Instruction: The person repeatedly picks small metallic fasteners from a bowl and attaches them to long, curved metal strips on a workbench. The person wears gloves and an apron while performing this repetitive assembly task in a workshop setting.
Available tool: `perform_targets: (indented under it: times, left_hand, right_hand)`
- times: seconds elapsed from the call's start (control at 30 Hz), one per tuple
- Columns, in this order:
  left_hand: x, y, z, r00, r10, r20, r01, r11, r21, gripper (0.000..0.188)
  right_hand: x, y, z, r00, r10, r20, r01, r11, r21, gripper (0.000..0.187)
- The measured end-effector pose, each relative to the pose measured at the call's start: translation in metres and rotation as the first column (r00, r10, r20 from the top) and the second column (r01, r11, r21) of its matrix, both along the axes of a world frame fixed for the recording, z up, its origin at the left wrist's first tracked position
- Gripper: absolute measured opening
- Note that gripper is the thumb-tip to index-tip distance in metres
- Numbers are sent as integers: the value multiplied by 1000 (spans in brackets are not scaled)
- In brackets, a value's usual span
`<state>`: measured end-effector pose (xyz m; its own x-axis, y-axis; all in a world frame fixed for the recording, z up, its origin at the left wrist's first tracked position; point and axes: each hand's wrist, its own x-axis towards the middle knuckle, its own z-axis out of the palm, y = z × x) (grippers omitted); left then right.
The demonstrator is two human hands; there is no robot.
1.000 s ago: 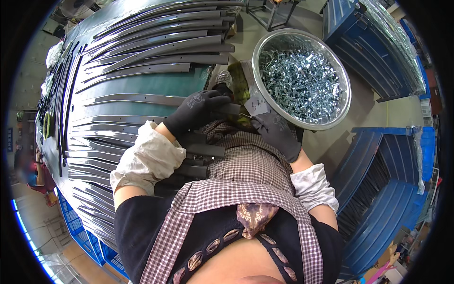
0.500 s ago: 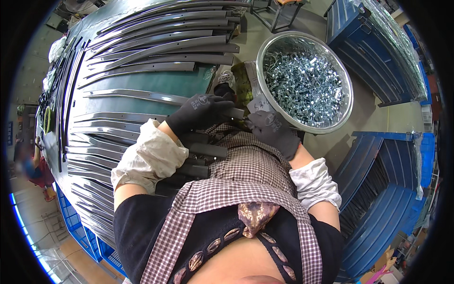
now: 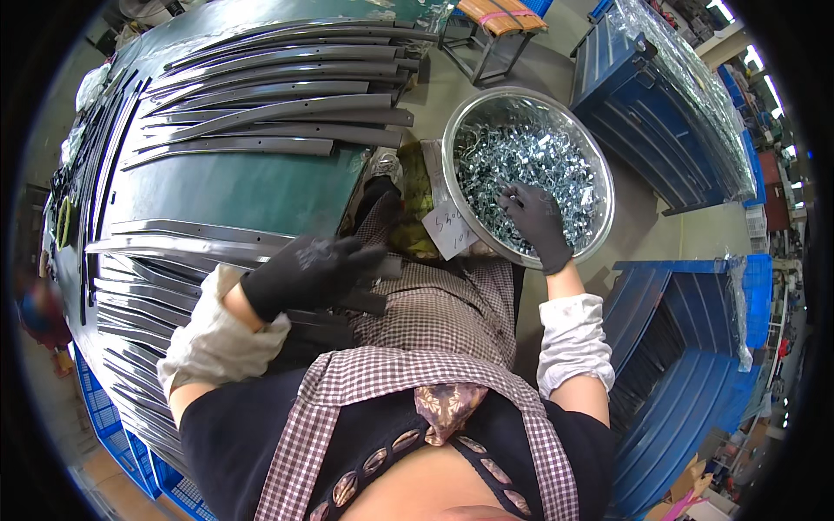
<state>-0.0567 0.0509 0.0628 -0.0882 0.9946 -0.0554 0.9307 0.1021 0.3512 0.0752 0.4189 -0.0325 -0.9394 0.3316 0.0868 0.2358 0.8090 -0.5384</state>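
Note:
My left hand [image 3: 304,273], in a dark glove, is over the nearer pile of long dark grey strips [image 3: 165,300]. It appears closed round one long strip [image 3: 174,246], though motion smears both the fingers and the strip. To the right, my right hand [image 3: 539,221], gloved alike, reaches into a clear round basin [image 3: 449,161] full of small shiny metal clips [image 3: 556,169]. Its fingers are slightly apart, with the tips at the clips. Whether a clip lies between them is too small to tell.
More dark strips [image 3: 287,108] lie across the green-topped table [image 3: 243,191] at the far side. A written card [image 3: 447,230] stands by the basin. Blue metal racks [image 3: 660,130] line the right; a wooden-topped stool [image 3: 499,16] is beyond the basin. Another person [image 3: 43,313] is far left.
My left hand and its strip have moved left and nearer, onto the near pile. My right hand has left the strip's end and gone into the basin. The whole view has shifted somewhat.

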Motion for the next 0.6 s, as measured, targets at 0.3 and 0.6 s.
perform_targets:
  times: [0.3,0.6]
  left_hand:
    - [-76,-55,18,941,204,271,-236,967,91,45]
    - [-202,-51,-74,717,583,-383,-423,800,425,68]
  right_hand:
    - [-87,-11,-38,990,-9,141,-36,950,309,43]
    - [-69,10,-45,991,-24,-130,52,975,217,23]
